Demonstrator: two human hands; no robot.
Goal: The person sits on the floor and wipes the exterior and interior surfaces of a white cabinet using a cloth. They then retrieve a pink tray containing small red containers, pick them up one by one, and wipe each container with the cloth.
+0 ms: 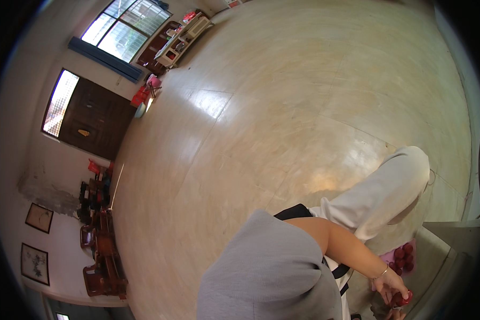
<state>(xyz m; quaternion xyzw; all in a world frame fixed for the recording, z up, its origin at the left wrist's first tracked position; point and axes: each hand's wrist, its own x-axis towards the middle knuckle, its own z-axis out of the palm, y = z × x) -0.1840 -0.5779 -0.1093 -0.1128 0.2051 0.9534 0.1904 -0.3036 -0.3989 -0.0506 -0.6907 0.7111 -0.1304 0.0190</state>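
Note:
At the lower right, my left hand (391, 285), with a thin bracelet at the wrist, grips a round, shiny red object (404, 298) that looks like a fruit. Just below it, my right hand (395, 314) is mostly cut off by the bottom edge. A small pale thing shows between the two hands, too small to identify. Several dark red round objects (401, 258), probably fruits, lie on a pink sheet or bag (387, 256) beside my left forearm.
My bent leg in pale trousers (384, 196) rises beside the pink sheet. A pale cabinet-like panel (436, 244) stands close by on the right. Wooden chairs (104, 276) line the left wall near a dark door (96, 114). A low cabinet (184, 38) is under the window.

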